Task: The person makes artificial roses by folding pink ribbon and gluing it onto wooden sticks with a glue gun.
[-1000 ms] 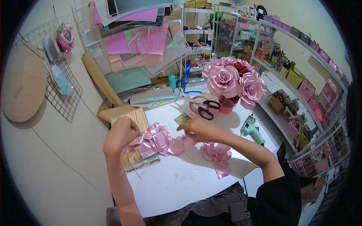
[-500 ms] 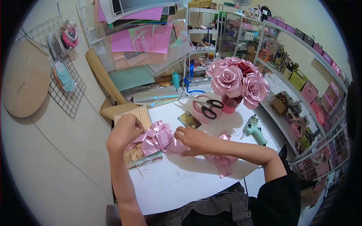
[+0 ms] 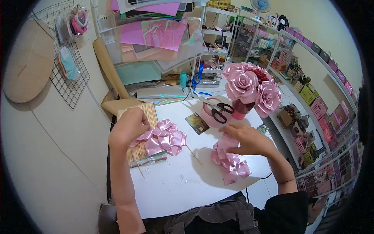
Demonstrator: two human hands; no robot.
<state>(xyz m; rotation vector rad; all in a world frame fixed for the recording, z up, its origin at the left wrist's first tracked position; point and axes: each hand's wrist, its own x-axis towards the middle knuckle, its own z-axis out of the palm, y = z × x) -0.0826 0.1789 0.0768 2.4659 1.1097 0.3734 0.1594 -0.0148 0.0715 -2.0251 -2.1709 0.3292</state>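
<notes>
A pile of pink satin ribbon petals point(image 3: 167, 138) lies partly on a bundle of thin bamboo sticks point(image 3: 136, 154) at the left of the white table. Over the sticks, at the pile's left edge, is my left hand point(image 3: 126, 130), its fingers curled and pressed together; whatever is in them is hidden. A second heap of pink satin petals point(image 3: 232, 167) lies to the right. My right hand point(image 3: 251, 138) reaches over this heap's upper end, thumb and fingers apart around the satin. One loose stick point(image 3: 193, 155) lies between the piles.
Black-handled scissors point(image 3: 218, 111) rest on a pink ribbon roll point(image 3: 210, 117), beside a dark card point(image 3: 197, 123). Finished pink satin roses point(image 3: 249, 85) stand behind in a pink holder. A glue gun point(image 3: 263, 128) is mostly hidden by my right arm. Shelves line the right.
My right hand has moved right, from the left pile to the right-hand heap. My left hand stays by the left pile. The loose stick between the piles is now exposed.
</notes>
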